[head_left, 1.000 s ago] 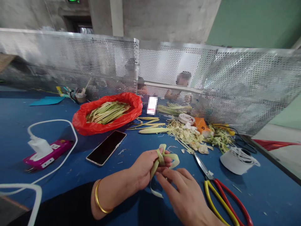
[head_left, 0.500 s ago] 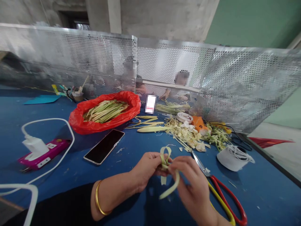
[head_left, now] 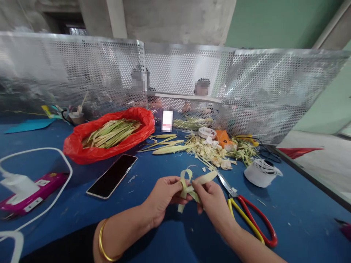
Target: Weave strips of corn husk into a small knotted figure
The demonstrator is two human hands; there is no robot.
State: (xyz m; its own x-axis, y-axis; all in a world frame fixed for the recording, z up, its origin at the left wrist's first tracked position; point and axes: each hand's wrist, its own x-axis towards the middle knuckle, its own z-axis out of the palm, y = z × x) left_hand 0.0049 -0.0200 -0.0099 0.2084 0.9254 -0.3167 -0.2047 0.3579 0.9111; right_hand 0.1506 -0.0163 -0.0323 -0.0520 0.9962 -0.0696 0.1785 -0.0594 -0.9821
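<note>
Left hand (head_left: 161, 195) and right hand (head_left: 212, 201), fingers pinched on a looped leaf strip (head_left: 189, 184), work just left of the scissors (head_left: 246, 215).

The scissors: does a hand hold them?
No, the scissors lie on the table beside the right hand, which holds a leaf strip.

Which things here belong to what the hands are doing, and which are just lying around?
In use: leaf strip, held by left hand and right hand; probably scissors, red bag of strips.
Lying about: phone, pink power strip, thread spool.
</note>
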